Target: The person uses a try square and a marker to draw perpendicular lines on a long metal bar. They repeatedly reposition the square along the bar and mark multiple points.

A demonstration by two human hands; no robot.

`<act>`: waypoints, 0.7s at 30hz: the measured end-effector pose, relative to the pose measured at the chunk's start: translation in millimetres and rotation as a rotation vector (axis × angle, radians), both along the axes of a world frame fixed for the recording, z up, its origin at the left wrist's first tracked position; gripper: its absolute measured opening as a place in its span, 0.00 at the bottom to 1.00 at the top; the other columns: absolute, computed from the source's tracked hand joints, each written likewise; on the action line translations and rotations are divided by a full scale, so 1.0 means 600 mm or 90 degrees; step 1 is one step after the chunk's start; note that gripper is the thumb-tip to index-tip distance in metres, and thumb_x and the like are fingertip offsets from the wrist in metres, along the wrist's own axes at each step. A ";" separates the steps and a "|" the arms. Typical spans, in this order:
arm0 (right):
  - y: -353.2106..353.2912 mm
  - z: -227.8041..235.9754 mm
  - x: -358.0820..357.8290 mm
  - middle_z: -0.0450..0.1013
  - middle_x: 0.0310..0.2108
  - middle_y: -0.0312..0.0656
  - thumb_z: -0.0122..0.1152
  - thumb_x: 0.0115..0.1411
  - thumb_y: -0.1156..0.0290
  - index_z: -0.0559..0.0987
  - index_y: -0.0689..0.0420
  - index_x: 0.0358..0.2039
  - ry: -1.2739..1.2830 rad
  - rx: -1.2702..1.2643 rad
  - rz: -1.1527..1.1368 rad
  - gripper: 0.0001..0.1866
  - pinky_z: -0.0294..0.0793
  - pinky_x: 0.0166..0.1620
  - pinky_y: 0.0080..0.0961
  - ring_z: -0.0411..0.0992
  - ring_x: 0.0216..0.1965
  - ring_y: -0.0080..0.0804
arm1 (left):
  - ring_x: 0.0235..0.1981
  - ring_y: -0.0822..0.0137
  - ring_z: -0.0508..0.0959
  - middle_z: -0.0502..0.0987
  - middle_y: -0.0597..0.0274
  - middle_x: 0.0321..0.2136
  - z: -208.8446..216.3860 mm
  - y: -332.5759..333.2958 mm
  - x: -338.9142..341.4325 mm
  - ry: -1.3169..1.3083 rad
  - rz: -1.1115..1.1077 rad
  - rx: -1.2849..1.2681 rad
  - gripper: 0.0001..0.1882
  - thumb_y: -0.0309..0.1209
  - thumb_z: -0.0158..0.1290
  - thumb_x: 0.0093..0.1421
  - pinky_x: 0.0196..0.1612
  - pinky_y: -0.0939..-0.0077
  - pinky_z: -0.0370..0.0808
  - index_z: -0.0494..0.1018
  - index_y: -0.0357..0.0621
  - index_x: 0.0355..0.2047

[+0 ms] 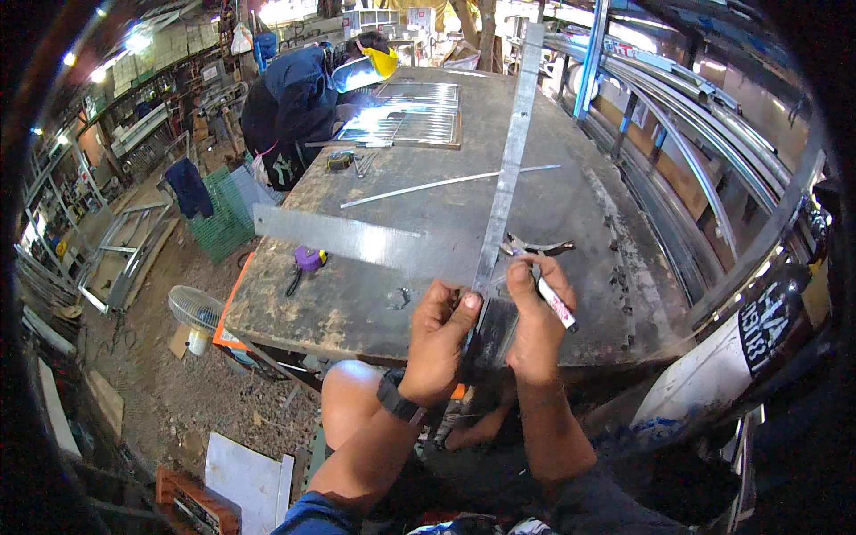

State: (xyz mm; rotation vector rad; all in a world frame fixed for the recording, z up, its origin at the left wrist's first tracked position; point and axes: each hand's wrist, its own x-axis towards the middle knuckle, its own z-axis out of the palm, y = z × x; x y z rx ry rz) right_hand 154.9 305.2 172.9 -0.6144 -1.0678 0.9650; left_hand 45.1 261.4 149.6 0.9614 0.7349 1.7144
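My left hand (439,334) is closed on the near end of a long flat metal bar (511,165), its thumb pressed on top. The bar runs away from me across the dark worktable (374,321). A wide steel square (343,234) lies with its blade pointing left, meeting the bar near my left fingers. My right hand (538,325) grips a white marker (556,305) just right of the bar, the dark cap end toward me. Pliers (548,246) lie just beyond my right fingers. Left of the square's blade edge rests a purple tape measure (309,259).
A thin metal rod (446,185) and a yellow tape measure (340,160) lie farther up the table. Beyond, a person (294,98) in a welding mask works at a metal grille (410,116) amid bright light. Metal lengths (704,134) line the right; a fan (196,308) stands left.
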 end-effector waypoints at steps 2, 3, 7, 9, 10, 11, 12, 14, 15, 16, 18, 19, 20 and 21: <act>0.006 0.002 0.006 0.75 0.29 0.31 0.73 0.57 0.67 0.81 0.61 0.35 -0.068 0.031 -0.041 0.12 0.70 0.37 0.20 0.69 0.31 0.18 | 0.33 0.79 0.71 0.75 0.69 0.35 0.006 -0.001 0.004 -0.043 -0.029 -0.080 0.10 0.32 0.50 0.69 0.37 0.84 0.67 0.71 0.42 0.47; 0.008 0.003 0.010 0.75 0.29 0.31 0.73 0.56 0.66 0.81 0.61 0.35 -0.079 0.038 -0.052 0.13 0.70 0.37 0.20 0.70 0.31 0.19 | 0.33 0.79 0.72 0.75 0.69 0.35 0.009 0.002 0.007 -0.040 -0.027 -0.050 0.10 0.33 0.49 0.70 0.37 0.84 0.68 0.71 0.42 0.47; 0.016 0.006 0.029 0.75 0.27 0.33 0.73 0.55 0.65 0.81 0.60 0.35 -0.175 0.021 -0.120 0.13 0.70 0.36 0.20 0.70 0.30 0.21 | 0.31 0.78 0.75 0.76 0.70 0.34 0.016 0.022 0.026 -0.081 -0.037 -0.046 0.14 0.40 0.45 0.72 0.34 0.82 0.71 0.71 0.43 0.46; 0.020 0.005 0.034 0.75 0.27 0.33 0.73 0.55 0.65 0.81 0.60 0.34 -0.158 0.032 -0.110 0.13 0.70 0.36 0.21 0.70 0.29 0.21 | 0.31 0.77 0.77 0.77 0.68 0.34 0.015 0.030 0.033 -0.098 -0.047 -0.043 0.14 0.40 0.46 0.72 0.35 0.81 0.73 0.72 0.43 0.46; 0.020 0.003 0.033 0.74 0.27 0.33 0.72 0.55 0.65 0.81 0.60 0.34 -0.168 0.023 -0.104 0.13 0.70 0.36 0.21 0.70 0.30 0.21 | 0.31 0.77 0.76 0.77 0.68 0.33 0.014 0.032 0.037 -0.123 -0.026 -0.036 0.13 0.39 0.46 0.73 0.34 0.81 0.72 0.72 0.43 0.44; 0.023 0.001 0.031 0.74 0.27 0.33 0.72 0.56 0.65 0.81 0.60 0.34 -0.171 0.023 -0.097 0.12 0.70 0.36 0.20 0.70 0.30 0.20 | 0.31 0.78 0.76 0.77 0.68 0.33 0.012 0.036 0.044 -0.125 0.011 -0.041 0.12 0.38 0.47 0.73 0.34 0.81 0.72 0.73 0.43 0.42; 0.025 -0.001 0.027 0.74 0.26 0.32 0.72 0.56 0.66 0.81 0.60 0.34 -0.181 0.030 -0.092 0.12 0.70 0.36 0.20 0.69 0.30 0.20 | 0.31 0.78 0.75 0.77 0.68 0.33 0.009 0.038 0.049 -0.125 0.043 -0.024 0.12 0.38 0.48 0.73 0.34 0.82 0.72 0.73 0.43 0.41; 0.027 -0.007 0.022 0.74 0.26 0.31 0.71 0.56 0.66 0.81 0.61 0.34 -0.159 -0.004 -0.060 0.12 0.69 0.35 0.20 0.69 0.30 0.19 | 0.30 0.79 0.73 0.77 0.69 0.32 0.003 0.043 0.050 -0.038 0.138 -0.024 0.10 0.35 0.49 0.72 0.34 0.82 0.70 0.74 0.42 0.39; 0.028 -0.009 0.021 0.74 0.26 0.31 0.71 0.57 0.66 0.81 0.61 0.34 -0.158 -0.011 -0.059 0.13 0.69 0.35 0.20 0.69 0.30 0.18 | 0.30 0.80 0.72 0.77 0.70 0.32 0.000 0.045 0.050 0.005 0.182 -0.017 0.09 0.34 0.50 0.72 0.33 0.82 0.69 0.74 0.42 0.37; 0.030 -0.011 0.022 0.73 0.26 0.31 0.71 0.57 0.66 0.81 0.62 0.34 -0.136 -0.034 -0.043 0.13 0.68 0.35 0.19 0.69 0.30 0.18 | 0.29 0.80 0.71 0.76 0.71 0.31 -0.003 0.050 0.051 0.024 0.188 -0.009 0.09 0.34 0.50 0.72 0.32 0.83 0.68 0.74 0.42 0.37; 0.031 -0.015 0.026 0.73 0.26 0.30 0.71 0.57 0.67 0.81 0.62 0.35 -0.113 -0.057 -0.040 0.13 0.68 0.35 0.19 0.68 0.30 0.17 | 0.27 0.81 0.68 0.74 0.73 0.29 -0.008 0.057 0.053 0.057 0.204 -0.001 0.10 0.34 0.51 0.71 0.30 0.83 0.66 0.74 0.41 0.36; 0.033 -0.018 0.029 0.74 0.27 0.30 0.71 0.57 0.67 0.81 0.62 0.35 -0.110 -0.063 -0.038 0.13 0.68 0.35 0.19 0.68 0.30 0.17 | 0.28 0.82 0.68 0.74 0.73 0.30 -0.011 0.056 0.053 0.059 0.188 -0.010 0.10 0.34 0.51 0.71 0.31 0.83 0.66 0.74 0.41 0.37; 0.037 -0.020 0.030 0.74 0.27 0.31 0.71 0.57 0.67 0.81 0.63 0.35 -0.115 -0.055 -0.042 0.13 0.68 0.35 0.19 0.68 0.30 0.17 | 0.28 0.82 0.68 0.74 0.73 0.30 -0.012 0.054 0.051 0.061 0.171 -0.018 0.10 0.34 0.51 0.71 0.31 0.82 0.66 0.74 0.40 0.37; 0.039 -0.023 0.032 0.74 0.27 0.31 0.71 0.57 0.67 0.81 0.63 0.35 -0.120 -0.060 -0.055 0.13 0.68 0.35 0.19 0.68 0.30 0.17 | 0.29 0.82 0.68 0.74 0.73 0.30 -0.014 0.051 0.051 0.063 0.153 -0.025 0.10 0.34 0.52 0.71 0.31 0.82 0.66 0.74 0.39 0.38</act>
